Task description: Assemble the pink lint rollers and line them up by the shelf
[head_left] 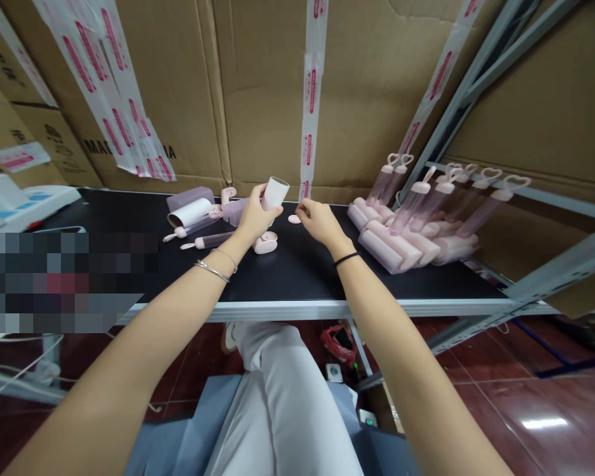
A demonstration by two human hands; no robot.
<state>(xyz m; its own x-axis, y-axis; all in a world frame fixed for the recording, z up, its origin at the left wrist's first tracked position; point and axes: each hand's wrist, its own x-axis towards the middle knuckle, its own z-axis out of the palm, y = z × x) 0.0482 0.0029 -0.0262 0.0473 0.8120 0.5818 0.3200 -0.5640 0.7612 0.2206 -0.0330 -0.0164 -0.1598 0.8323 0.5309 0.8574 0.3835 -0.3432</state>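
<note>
My left hand [258,213] is closed around a whitish, open-ended oval tube [276,193], tilted with its open end up and to the right. To its right, my right hand [321,221] has its fingers pinched together; whatever they hold is hidden. A small pink oval disc [294,219] lies on the black tabletop [307,271] beside those fingertips. Just below my left hand sits a pale pink cap-like part [265,242]. Left of that hand lie a clear tube with a pink looped end [211,240], a white hollow cylinder [191,213] and a lilac case [191,197].
Several pink bottle-like pieces [391,248] with clear tubes and heart-shaped loops are piled at the right, beside a grey metal frame [565,261]. Cardboard [258,86] walls the back of the table. A white device [44,205] stands at the far left, near a blurred-out patch.
</note>
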